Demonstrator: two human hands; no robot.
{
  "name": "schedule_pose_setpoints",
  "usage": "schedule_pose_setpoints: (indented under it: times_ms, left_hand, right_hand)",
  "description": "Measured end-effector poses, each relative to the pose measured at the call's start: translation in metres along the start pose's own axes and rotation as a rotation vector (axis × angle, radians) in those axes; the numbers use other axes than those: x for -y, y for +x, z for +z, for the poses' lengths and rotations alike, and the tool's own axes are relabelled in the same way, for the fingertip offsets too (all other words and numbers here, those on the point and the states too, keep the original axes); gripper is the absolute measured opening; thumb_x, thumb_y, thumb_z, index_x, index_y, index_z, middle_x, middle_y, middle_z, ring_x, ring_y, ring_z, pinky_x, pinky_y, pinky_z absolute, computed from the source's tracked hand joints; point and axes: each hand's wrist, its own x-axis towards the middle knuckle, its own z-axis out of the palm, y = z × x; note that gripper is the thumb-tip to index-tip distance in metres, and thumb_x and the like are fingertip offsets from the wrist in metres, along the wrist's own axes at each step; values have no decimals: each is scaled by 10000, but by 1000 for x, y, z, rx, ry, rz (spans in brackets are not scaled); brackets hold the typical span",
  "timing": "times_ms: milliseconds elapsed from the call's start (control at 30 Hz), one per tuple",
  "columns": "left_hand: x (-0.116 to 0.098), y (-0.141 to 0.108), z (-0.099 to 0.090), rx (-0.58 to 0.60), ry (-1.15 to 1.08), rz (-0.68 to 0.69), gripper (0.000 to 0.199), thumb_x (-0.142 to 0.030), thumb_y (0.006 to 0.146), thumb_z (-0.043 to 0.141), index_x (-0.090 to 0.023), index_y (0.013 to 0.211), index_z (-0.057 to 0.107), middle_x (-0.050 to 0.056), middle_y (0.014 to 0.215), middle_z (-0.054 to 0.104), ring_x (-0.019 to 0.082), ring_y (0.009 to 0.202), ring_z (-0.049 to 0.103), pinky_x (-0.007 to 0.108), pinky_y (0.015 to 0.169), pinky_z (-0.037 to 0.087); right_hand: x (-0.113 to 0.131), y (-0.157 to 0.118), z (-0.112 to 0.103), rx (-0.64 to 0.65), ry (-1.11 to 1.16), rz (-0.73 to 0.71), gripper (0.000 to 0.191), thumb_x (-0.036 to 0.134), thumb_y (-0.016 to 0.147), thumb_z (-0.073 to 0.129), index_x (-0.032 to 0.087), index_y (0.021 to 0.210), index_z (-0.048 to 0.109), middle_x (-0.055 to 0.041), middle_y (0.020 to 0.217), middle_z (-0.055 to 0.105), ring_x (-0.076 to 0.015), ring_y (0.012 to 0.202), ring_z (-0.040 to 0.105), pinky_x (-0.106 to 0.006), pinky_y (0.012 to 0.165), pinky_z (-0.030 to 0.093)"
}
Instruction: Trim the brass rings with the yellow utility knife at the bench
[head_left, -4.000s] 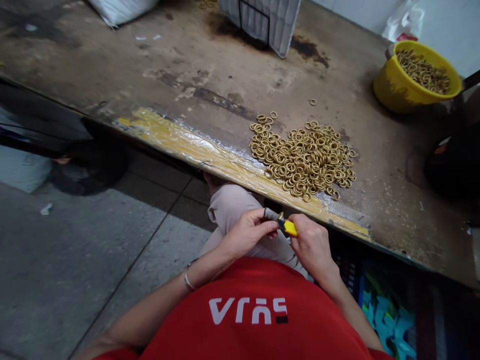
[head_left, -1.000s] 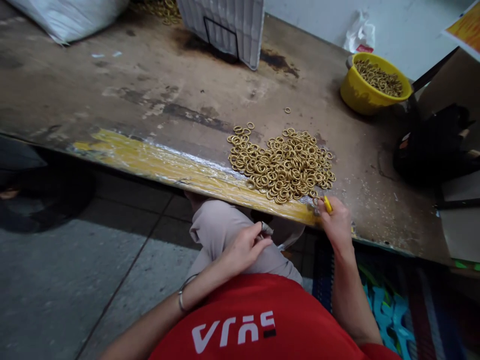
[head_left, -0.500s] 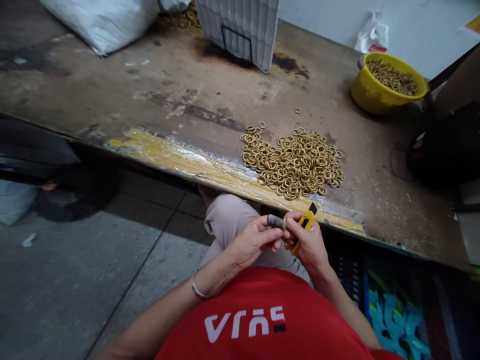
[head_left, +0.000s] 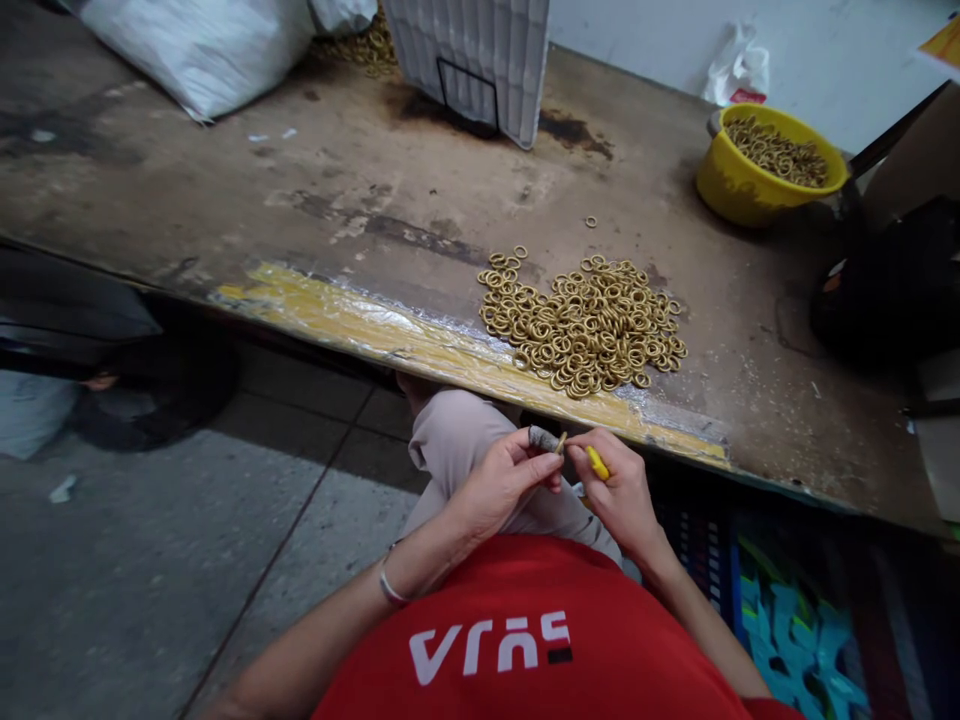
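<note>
Over my lap, my left hand [head_left: 517, 472] pinches a brass-coloured ring [head_left: 560, 442] between thumb and forefinger. Dark grey wrapping covers that forefinger's tip. Close on the right, my right hand [head_left: 616, 487] is closed around a yellow utility knife [head_left: 598, 462]; most of the knife is hidden in the palm, and its blade cannot be made out. The right fingertips come up to the ring's edge. Beyond both hands, a pile of similar rings [head_left: 592, 325] lies on the workbench [head_left: 360, 190] by its taped front edge.
A yellow tub [head_left: 739, 195] full of rings stands at the back right. A ribbed grey panel [head_left: 472, 60] leans in a black wire stand at the back, beside a white sack [head_left: 202, 50]. A blue crate [head_left: 739, 600] with turquoise pieces sits below the bench on the right.
My right hand has turned, so the knife's black tip, pointing up before, is out of sight. The ring stays in my left fingers, now tilted more edge-on.
</note>
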Motion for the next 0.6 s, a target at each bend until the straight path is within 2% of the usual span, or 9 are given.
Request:
schedule_pose_setpoints:
  times_ms: [100,233,400,600]
  left_hand:
    - [1,1,-1,-11,71,26,339,-419,734,823,-145,815,641,6,682,652,129,643,590,261,665,480]
    - [2,2,-3,-6,163,56,299,-402,756,769,-148,833,630,3,706,651,134,657,587,263,680,485]
    - [-5,0,-5,-3,368,97,216,-353,784,677,-155,829,605,0,717,637,143,685,582,258,680,477]
    - [-5,-1,-5,0,498,197,139,-305,821,585,-167,830,569,-20,740,557,130,696,509,245,668,446]
  right_hand:
    - [-2,-3,-4,40,-279,-117,196,143,916,511,192,991,685,-66,902,682,-187,801,649,-277,738,483]
    - [-4,-5,0,42,-534,-145,224,110,916,486,174,1005,682,-65,879,670,-180,768,645,-255,704,458]
    - [-1,-4,2,-1,-657,-164,222,135,971,462,183,982,678,-62,874,672,-169,756,629,-246,712,440]
    - [5,-5,7,-51,-743,-229,224,146,996,456,181,945,672,-49,812,656,-161,707,603,-253,667,408]
